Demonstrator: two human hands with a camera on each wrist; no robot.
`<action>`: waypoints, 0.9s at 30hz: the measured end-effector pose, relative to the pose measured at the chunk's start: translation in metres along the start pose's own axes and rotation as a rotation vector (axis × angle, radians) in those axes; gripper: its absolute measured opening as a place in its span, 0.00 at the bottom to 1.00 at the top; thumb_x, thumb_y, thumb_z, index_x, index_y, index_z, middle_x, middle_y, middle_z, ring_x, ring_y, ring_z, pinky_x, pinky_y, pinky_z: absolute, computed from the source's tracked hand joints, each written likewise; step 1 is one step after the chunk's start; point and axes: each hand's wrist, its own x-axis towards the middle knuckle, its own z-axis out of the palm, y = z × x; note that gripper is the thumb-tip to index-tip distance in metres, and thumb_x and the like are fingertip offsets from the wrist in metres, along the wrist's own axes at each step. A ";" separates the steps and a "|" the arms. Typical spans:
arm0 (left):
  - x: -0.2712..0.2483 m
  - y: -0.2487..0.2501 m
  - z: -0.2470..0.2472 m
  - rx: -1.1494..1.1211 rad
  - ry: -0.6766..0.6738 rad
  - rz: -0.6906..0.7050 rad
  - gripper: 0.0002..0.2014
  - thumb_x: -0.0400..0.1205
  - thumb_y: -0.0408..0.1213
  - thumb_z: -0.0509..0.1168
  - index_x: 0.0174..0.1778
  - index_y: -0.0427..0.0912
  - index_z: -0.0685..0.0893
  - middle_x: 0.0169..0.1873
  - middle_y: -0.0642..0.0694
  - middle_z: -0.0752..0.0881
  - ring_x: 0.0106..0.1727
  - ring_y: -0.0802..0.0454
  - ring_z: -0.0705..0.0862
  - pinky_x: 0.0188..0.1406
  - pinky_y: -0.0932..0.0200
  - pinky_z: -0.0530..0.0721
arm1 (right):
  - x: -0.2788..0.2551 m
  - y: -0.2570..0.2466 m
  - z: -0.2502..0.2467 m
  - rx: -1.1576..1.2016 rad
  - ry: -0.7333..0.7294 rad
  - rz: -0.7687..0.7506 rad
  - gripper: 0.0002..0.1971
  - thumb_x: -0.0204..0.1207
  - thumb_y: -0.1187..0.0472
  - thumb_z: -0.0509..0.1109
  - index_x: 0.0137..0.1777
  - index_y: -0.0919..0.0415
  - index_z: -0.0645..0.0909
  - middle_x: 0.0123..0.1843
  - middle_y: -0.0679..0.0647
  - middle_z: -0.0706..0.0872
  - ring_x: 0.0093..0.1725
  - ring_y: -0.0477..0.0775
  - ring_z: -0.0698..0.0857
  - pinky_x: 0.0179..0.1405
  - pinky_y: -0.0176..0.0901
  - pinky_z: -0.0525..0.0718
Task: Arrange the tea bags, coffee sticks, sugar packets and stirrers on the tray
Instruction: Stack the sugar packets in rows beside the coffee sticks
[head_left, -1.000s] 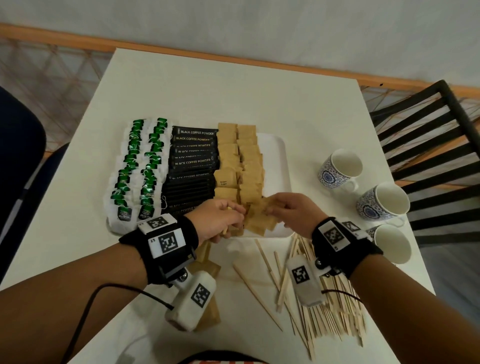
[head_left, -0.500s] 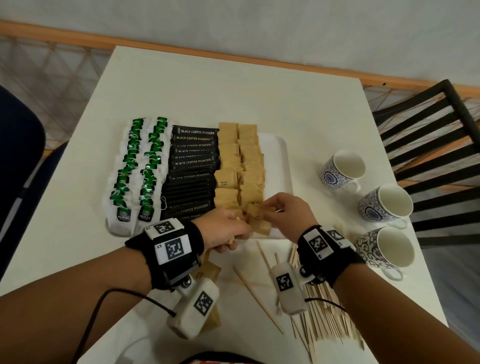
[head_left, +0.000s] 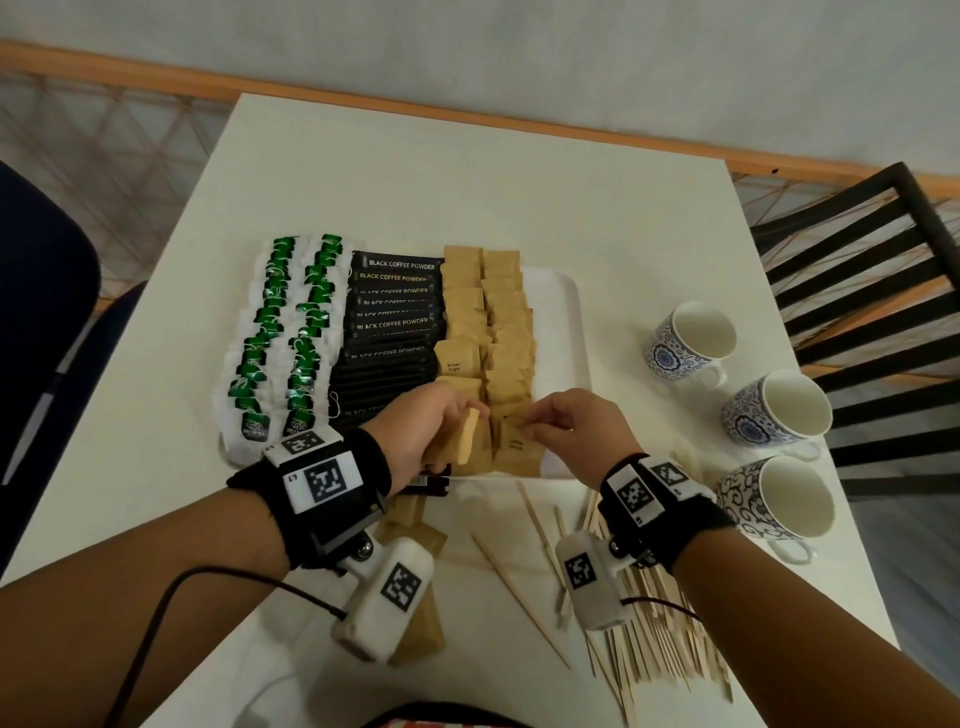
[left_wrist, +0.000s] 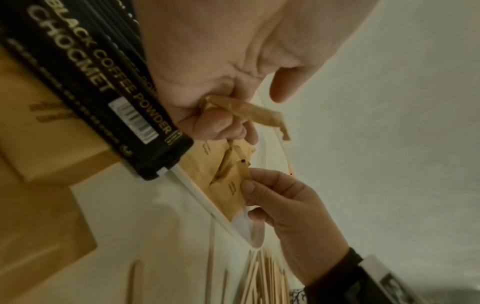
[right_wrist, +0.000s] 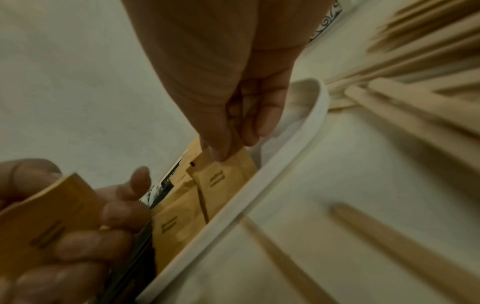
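White tray (head_left: 563, 306) sits mid-table, filled in columns from 9 o'clock to 3 o'clock.

Tea bags (head_left: 280, 332): two columns with green tags, at the tray's 9 o'clock edge.

Coffee sticks (head_left: 392, 332): black, stacked in one column just beside the tea bags, toward 3 o'clock.

Sugar packets (head_left: 488, 322): brown, two columns next over; a bare strip of tray lies at their 3 o'clock side.

Left hand (head_left: 421, 431): at the tray's 6 o'clock end, fingers curled round a small stack of sugar packets (head_left: 465, 439) held on edge.

Right hand (head_left: 576, 426): thumb and finger pinch the top edge of one sugar packet (right_wrist: 223, 176) lying at the 6 o'clock end of the outer sugar column, against the tray rim.

Loose sugar packets (head_left: 415, 530) on the table (head_left: 467, 171) under the left wrist.

Stirrers (head_left: 660, 639): wooden, heaped on the table at 6 o'clock of the tray, a few strays (head_left: 519, 597) apart.

Three patterned cups (head_left: 691, 338) stand at 3 o'clock, well apart from the tray.
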 end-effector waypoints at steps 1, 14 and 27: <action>0.001 0.000 -0.002 0.002 0.020 0.032 0.15 0.78 0.27 0.51 0.39 0.42 0.83 0.42 0.42 0.78 0.33 0.50 0.73 0.26 0.60 0.69 | 0.001 -0.001 0.001 -0.030 0.012 -0.026 0.09 0.74 0.62 0.74 0.42 0.44 0.85 0.41 0.39 0.82 0.41 0.37 0.81 0.38 0.16 0.73; 0.002 -0.005 -0.007 -0.075 0.056 0.177 0.13 0.78 0.20 0.67 0.50 0.44 0.85 0.43 0.45 0.85 0.45 0.50 0.86 0.49 0.52 0.88 | -0.008 -0.029 -0.001 0.313 -0.086 0.004 0.05 0.77 0.52 0.70 0.50 0.46 0.86 0.38 0.45 0.88 0.33 0.43 0.85 0.34 0.37 0.82; 0.005 -0.004 0.001 -0.150 -0.003 0.048 0.07 0.82 0.25 0.64 0.51 0.40 0.82 0.39 0.38 0.88 0.28 0.51 0.89 0.28 0.61 0.88 | -0.020 -0.026 -0.010 0.547 -0.134 -0.040 0.24 0.74 0.80 0.59 0.56 0.52 0.84 0.36 0.52 0.88 0.35 0.50 0.85 0.41 0.42 0.86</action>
